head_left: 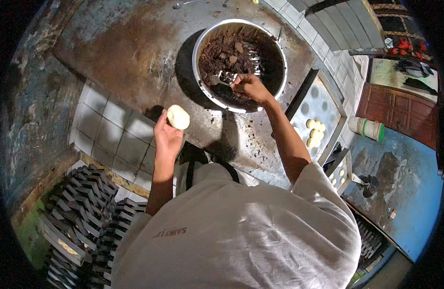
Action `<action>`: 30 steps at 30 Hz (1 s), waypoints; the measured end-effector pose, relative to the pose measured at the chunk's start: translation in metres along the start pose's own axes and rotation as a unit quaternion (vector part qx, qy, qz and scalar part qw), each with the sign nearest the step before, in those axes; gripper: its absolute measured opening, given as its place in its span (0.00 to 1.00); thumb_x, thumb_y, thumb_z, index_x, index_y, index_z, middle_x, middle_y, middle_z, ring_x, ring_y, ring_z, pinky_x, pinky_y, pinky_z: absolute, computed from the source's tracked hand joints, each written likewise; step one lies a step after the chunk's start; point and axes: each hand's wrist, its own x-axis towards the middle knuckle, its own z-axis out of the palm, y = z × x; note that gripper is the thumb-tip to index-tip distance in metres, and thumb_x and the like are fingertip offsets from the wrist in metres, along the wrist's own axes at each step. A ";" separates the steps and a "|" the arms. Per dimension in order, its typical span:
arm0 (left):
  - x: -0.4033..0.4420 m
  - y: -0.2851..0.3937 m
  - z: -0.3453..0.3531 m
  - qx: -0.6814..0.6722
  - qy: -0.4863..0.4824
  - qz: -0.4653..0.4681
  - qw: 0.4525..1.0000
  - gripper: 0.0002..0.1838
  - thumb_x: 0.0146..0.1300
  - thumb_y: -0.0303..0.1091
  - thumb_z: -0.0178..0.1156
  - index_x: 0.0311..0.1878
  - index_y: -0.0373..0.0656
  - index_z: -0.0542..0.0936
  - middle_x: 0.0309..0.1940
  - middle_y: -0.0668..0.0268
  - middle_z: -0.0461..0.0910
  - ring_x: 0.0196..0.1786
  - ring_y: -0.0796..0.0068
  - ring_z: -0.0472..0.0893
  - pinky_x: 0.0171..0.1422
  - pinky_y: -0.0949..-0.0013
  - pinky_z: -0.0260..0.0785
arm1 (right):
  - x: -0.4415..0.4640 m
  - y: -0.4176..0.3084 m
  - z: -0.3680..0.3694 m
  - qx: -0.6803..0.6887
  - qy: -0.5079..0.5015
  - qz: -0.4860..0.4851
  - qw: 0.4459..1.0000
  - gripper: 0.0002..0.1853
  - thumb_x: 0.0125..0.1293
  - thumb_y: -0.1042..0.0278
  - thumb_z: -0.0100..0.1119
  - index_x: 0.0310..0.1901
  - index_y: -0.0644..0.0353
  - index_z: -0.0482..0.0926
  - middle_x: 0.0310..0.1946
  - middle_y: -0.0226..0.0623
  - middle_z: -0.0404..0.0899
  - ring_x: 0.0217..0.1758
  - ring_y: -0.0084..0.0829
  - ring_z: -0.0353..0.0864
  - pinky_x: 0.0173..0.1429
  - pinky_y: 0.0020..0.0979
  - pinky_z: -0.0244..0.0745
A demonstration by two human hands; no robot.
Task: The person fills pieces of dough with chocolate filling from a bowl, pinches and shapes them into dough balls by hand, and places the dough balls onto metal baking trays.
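My left hand holds a pale, smooth dough ball on its fingers, off the table's near edge at left. Inside a large round metal bowl, my right hand grips a small metal tool, perhaps a spatula or spoon; its full shape is hidden. The tool touches a dark brown, crumbly filling with some lighter lumps in it. Smears of the filling coat the bowl's inner wall.
A worn metal table carries the bowl, with dark crumbs near it. On the right stands a tray with several dough balls. Another tray lies below it. Stacked dark racks or trays stand at lower left.
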 end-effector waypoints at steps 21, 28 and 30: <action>-0.119 -0.229 0.102 -0.010 -0.209 -0.188 0.960 0.20 0.80 0.44 0.50 0.62 0.38 0.76 0.58 0.60 0.80 0.63 0.63 0.78 0.71 0.55 0.69 | -0.330 0.203 0.112 0.323 0.354 -0.021 0.877 0.07 0.65 0.70 0.70 0.39 0.62 0.82 0.36 0.34 0.85 0.39 0.25 0.80 0.47 0.30 0.77; -0.160 -0.290 0.093 0.049 -0.201 -0.264 0.942 0.31 0.76 0.56 0.52 0.66 0.37 0.73 0.61 0.57 0.78 0.66 0.58 0.76 0.74 0.53 0.66 | -0.388 0.263 0.076 -0.176 0.435 0.064 0.881 0.16 0.67 0.58 0.63 0.48 0.63 0.85 0.41 0.48 0.87 0.46 0.53 0.83 0.56 0.50 0.76; -0.175 -0.307 0.090 0.089 -0.201 -0.265 0.939 0.32 0.75 0.57 0.53 0.67 0.37 0.72 0.62 0.56 0.77 0.67 0.58 0.75 0.74 0.53 0.65 | -0.381 0.221 0.062 -0.032 0.506 -0.011 0.862 0.21 0.75 0.53 0.59 0.54 0.64 0.83 0.53 0.48 0.85 0.59 0.45 0.82 0.63 0.43 0.74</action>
